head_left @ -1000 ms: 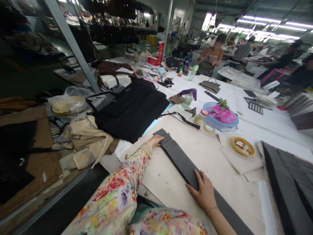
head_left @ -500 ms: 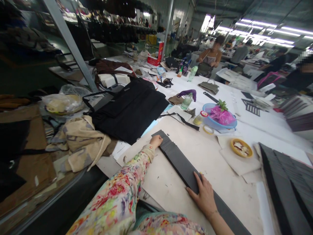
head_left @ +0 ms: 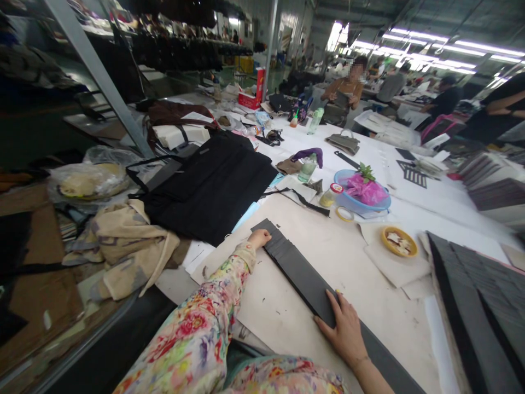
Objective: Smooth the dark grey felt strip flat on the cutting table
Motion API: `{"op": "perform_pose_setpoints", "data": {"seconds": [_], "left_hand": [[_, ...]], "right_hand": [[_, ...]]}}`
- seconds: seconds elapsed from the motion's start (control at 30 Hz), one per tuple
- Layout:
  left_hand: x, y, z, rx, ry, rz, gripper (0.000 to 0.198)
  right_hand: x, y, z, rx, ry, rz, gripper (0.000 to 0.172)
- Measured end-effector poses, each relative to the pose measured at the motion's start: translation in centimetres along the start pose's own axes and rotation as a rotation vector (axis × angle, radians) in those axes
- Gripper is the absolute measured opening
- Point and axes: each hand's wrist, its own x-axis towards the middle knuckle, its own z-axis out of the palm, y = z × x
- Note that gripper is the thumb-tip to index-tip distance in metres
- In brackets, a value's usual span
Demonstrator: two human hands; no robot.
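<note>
A long dark grey strip of fabric-like material lies slantwise across the pale board in front of me. At its far end my left hand is closed, with the fingers pinched on the strip's left edge. Small ragged or layered edges show along the strip near that hand. Lower down, my right hand lies flat on the strip with fingers spread, thumb across its left edge. The near end of the strip passes beneath my right forearm and out of view.
Black folded cloth lies at the left, beside a beige patterned cloth. Beyond the board are a blue basin, a jar and a yellow bowl. Stacked grey pieces lie at right. A co-worker is across the table.
The view has shifted slightly, so the surroundings sit a little further left. Both hands keep their places on the strip. The co-worker across the table has raised a dark piece.
</note>
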Motion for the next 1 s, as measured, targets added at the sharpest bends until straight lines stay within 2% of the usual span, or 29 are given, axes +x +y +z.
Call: {"op": "perform_pose_setpoints", "data": {"seconds": [0.13, 0.37, 0.47, 0.73, 0.83, 1.0], "left_hand": [[-0.4, 0.3, 0.2, 0.022, 0.015, -0.02, 0.021], [-1.6, 0.9, 1.2, 0.096, 0.19, -0.055, 0.023], [-1.5, 0.8, 1.5, 0.114, 0.221, -0.057, 0.021], [-1.1, 0.9, 1.3, 0.138, 0.234, -0.089, 0.019], [-1.0, 1.1, 0.7, 0.155, 0.238, -0.111, 0.03], [0.4, 1.1, -1.0, 0.174, 0.118, -0.141, 0.037]], "right_hand": [[-0.3, 0.3, 0.2, -0.004, 0.005, 0.003, 0.072], [-0.2, 0.4, 0.4, 0.017, 0.01, 0.013, 0.071], [0.0, 0.3, 0.3, 0.027, 0.013, 0.017, 0.071], [0.2, 0.1, 0.4, 0.015, 0.005, 0.021, 0.072], [0.1, 0.1, 0.5, 0.011, 0.014, 0.01, 0.071], [0.1, 0.0, 0.7, 0.006, 0.031, 0.017, 0.071]]}}
